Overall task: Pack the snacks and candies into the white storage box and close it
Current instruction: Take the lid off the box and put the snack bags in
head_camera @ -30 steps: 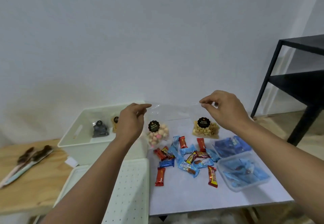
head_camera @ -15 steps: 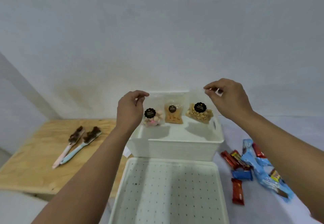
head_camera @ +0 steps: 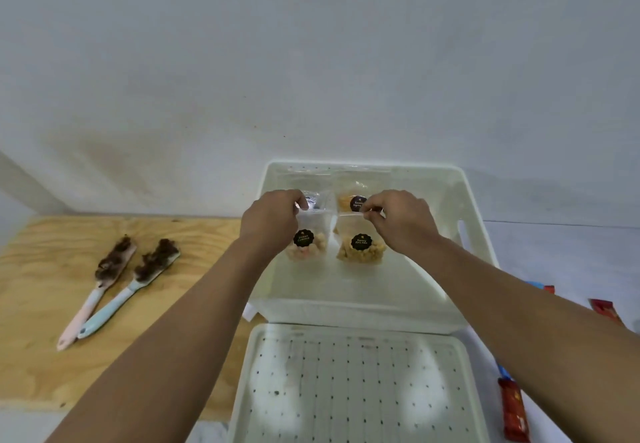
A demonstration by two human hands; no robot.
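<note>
left hand [head_camera: 273, 215]: over the box, fingers curled, pinching the top edge of the pink bag [head_camera: 306, 243]
right hand [head_camera: 401, 220]: also over the box, thumb and fingertips pinched on the top edge of the nut bag [head_camera: 362, 245]
pink bag: clear pouch, black round sticker, pale and pinkish balls at the bottom; hangs inside the box, left of the nut bag, can't tell if it touches the floor
nut bag: clear pouch, black sticker, tan nuts at the bottom; just beside the pink bag, same deal on touching down
box [head_camera: 460, 200]: white, open, sits against the wall between the wood board and the white table
orange bag [head_camera: 349, 200]: already in the box, behind the two held bags, near the far wall
dark bag [head_camera: 311, 200]: also in there at the back left, mostly hidden by the left hand, contents hard to make out
lid [head_camera: 346, 383]: white with rows of dots, lies flat right in front of the box, off it
candies [head_camera: 514, 408]: red and blue wrappers out on the white table at the right edge, well apart from the box
spatulas [head_camera: 117, 276]: two, pink handle and light blue handle, heads caked in brown stuff, side by side on the wood board
wood board [head_camera: 45, 269]: plywood top, left of the box
</note>
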